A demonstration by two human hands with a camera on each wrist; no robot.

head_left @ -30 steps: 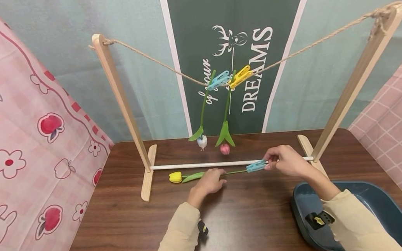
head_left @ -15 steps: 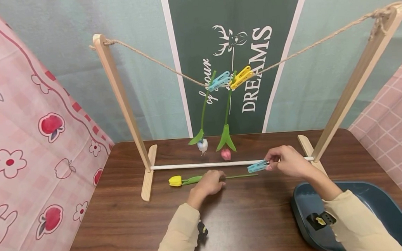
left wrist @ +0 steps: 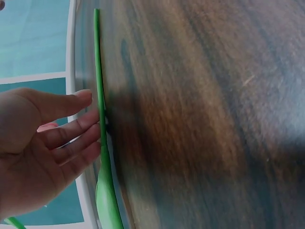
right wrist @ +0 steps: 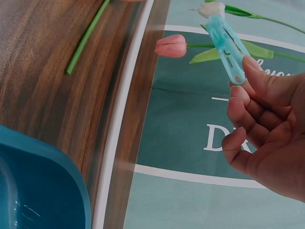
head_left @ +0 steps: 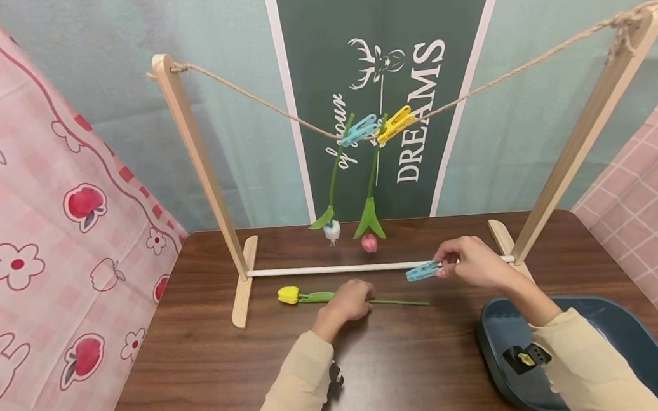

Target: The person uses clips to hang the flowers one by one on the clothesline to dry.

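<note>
A yellow tulip (head_left: 288,295) with a green stem (left wrist: 98,62) lies on the table in front of the rack's white bar. My left hand (head_left: 347,301) is at the middle of it, and the left wrist view shows nearly straight fingertips touching the stem while the thumb stays off it. Between right thumb and index finger, my right hand (head_left: 473,264) pinches a light blue clothespin (right wrist: 228,47). The clothespin is held near the white bar, apart from the stem's free end. In the head view, the left hand hides part of the stem.
A wooden rack (head_left: 579,143) with a sagging rope (head_left: 265,105) spans the table (head_left: 409,365). Upside down from it hang a white flower (head_left: 332,232) on a blue clothespin (head_left: 360,131) and a pink tulip (head_left: 369,243) on a yellow clothespin (head_left: 395,125). A dark blue basin (head_left: 650,342) stands front right.
The tulip's stem end, earlier overlapping the blue clothespin, has swung toward me and now lies apart from it. My left hand has shifted slightly right; the right hand has barely moved.
</note>
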